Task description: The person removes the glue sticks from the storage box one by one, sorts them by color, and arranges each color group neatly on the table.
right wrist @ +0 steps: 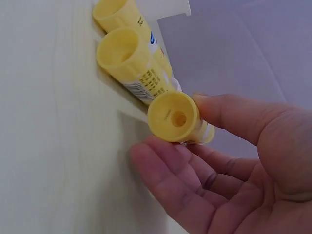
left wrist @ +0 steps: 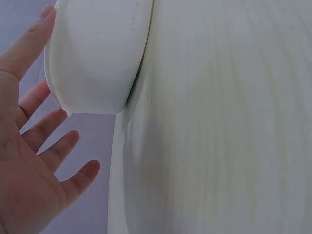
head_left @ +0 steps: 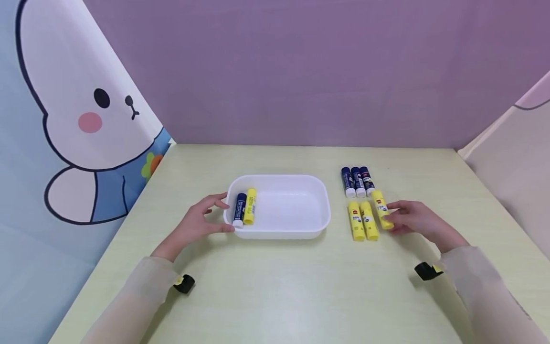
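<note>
Head view, right hand [head_left: 409, 219] pinching a yellow cylindrical plastic glue stick [head_left: 381, 210], the stick showing between a white rectangular plastic tray [head_left: 296, 210] and the right edge of a pale wood-grained table [head_left: 275, 286], left hand [head_left: 198, 219] resting relaxed, spread fingers against the tray's left end

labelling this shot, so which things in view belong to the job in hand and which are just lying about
Seemingly in the job:
held yellow stick, pinched by right hand
two yellow sticks beside it
three blue sticks behind those
tray, touched by left hand
tray's blue stick
tray's yellow stick

Just surroundings:
table
bunny cloth
purple cloth
</note>
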Demonstrator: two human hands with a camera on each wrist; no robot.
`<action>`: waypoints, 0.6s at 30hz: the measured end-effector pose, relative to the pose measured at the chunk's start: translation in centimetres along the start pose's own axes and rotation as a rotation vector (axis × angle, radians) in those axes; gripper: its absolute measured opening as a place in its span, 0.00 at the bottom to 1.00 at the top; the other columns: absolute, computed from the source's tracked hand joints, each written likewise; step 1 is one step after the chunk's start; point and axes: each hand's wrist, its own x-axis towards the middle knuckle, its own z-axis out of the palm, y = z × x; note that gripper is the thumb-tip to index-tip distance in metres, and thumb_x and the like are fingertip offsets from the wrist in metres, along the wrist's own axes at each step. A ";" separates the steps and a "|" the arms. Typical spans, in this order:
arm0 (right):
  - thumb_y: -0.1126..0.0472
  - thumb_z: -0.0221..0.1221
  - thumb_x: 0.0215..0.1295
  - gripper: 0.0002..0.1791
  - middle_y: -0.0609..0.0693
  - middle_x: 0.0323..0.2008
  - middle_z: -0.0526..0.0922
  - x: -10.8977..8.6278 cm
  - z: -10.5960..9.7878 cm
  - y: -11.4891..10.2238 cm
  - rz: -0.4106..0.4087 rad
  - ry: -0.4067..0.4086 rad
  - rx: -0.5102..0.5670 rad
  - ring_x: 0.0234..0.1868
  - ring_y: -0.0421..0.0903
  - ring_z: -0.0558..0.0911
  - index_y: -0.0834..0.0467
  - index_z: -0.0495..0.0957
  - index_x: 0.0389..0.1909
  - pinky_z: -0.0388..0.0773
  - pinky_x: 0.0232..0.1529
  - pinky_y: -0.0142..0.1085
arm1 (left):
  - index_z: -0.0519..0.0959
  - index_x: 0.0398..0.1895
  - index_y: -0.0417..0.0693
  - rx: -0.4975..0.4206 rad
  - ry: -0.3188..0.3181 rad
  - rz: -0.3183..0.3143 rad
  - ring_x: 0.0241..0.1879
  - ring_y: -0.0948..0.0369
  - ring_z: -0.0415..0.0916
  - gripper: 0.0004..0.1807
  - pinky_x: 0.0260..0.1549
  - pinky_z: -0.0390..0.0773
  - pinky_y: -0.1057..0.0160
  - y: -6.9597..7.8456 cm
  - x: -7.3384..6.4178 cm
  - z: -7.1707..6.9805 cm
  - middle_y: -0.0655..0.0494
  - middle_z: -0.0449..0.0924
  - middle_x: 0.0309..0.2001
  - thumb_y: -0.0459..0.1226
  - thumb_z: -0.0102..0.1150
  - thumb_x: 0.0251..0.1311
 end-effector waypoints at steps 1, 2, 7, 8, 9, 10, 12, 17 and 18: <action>0.56 0.61 0.70 0.39 0.61 0.48 0.82 0.0 0.0 0.1 0.005 -0.011 -0.005 0.38 0.49 0.85 0.77 0.55 0.69 0.84 0.42 0.40 | 0.76 0.49 0.49 -0.001 0.000 -0.002 0.74 0.44 0.53 0.27 0.64 0.60 0.35 0.0 0.0 0.0 0.49 0.61 0.74 0.41 0.80 0.46; 0.56 0.61 0.70 0.40 0.60 0.48 0.82 0.0 0.0 0.3 0.009 -0.020 -0.007 0.38 0.49 0.85 0.77 0.55 0.69 0.84 0.42 0.40 | 0.76 0.49 0.48 -0.002 0.001 -0.006 0.74 0.44 0.53 0.28 0.65 0.60 0.35 0.1 0.0 0.0 0.49 0.61 0.74 0.41 0.80 0.46; 0.56 0.62 0.69 0.40 0.60 0.45 0.82 -0.3 0.3 0.2 0.049 -0.052 0.000 0.36 0.49 0.85 0.78 0.55 0.68 0.85 0.40 0.41 | 0.76 0.49 0.48 -0.004 0.005 -0.010 0.73 0.45 0.54 0.28 0.64 0.60 0.35 0.2 0.0 0.0 0.49 0.62 0.74 0.41 0.80 0.46; 0.56 0.62 0.69 0.40 0.60 0.45 0.82 -0.3 0.3 0.2 0.059 -0.054 -0.001 0.35 0.49 0.85 0.77 0.55 0.68 0.85 0.39 0.41 | 0.76 0.49 0.48 -0.004 0.006 -0.011 0.73 0.45 0.54 0.27 0.64 0.60 0.35 0.2 0.0 0.0 0.49 0.62 0.74 0.40 0.80 0.46; 0.56 0.62 0.69 0.40 0.60 0.45 0.81 -0.3 0.4 0.1 0.067 -0.058 -0.005 0.35 0.49 0.85 0.77 0.55 0.69 0.85 0.39 0.41 | 0.76 0.48 0.49 -0.004 0.007 -0.012 0.73 0.45 0.54 0.27 0.64 0.60 0.35 0.2 0.0 0.0 0.49 0.62 0.74 0.40 0.80 0.46; 0.56 0.62 0.68 0.41 0.60 0.45 0.82 -0.3 0.4 0.0 0.072 -0.064 -0.011 0.35 0.49 0.85 0.78 0.55 0.68 0.85 0.38 0.41 | 0.76 0.48 0.49 -0.004 0.009 -0.012 0.73 0.45 0.54 0.27 0.64 0.60 0.35 0.2 0.0 0.0 0.49 0.62 0.74 0.40 0.80 0.46; 0.56 0.63 0.68 0.41 0.58 0.42 0.82 -0.4 0.4 -0.1 0.082 -0.076 -0.022 0.33 0.48 0.84 0.78 0.55 0.68 0.85 0.38 0.41 | 0.76 0.48 0.48 -0.002 0.010 -0.007 0.73 0.44 0.54 0.27 0.64 0.61 0.35 0.1 0.0 0.0 0.49 0.62 0.74 0.40 0.80 0.46; 0.55 0.62 0.69 0.40 0.54 0.31 0.83 -0.2 0.5 -0.1 0.107 -0.113 -0.014 0.29 0.47 0.84 0.75 0.54 0.68 0.86 0.35 0.41 | 0.76 0.49 0.47 0.000 0.010 0.007 0.73 0.43 0.54 0.27 0.63 0.61 0.34 0.0 -0.1 0.0 0.47 0.62 0.74 0.41 0.79 0.47; 0.54 0.61 0.69 0.40 0.54 0.29 0.83 -0.2 0.5 0.0 0.109 -0.118 -0.009 0.28 0.47 0.84 0.75 0.54 0.68 0.86 0.34 0.41 | 0.76 0.49 0.47 -0.004 0.011 0.005 0.73 0.43 0.54 0.27 0.64 0.60 0.34 0.1 0.0 0.0 0.47 0.62 0.74 0.41 0.79 0.47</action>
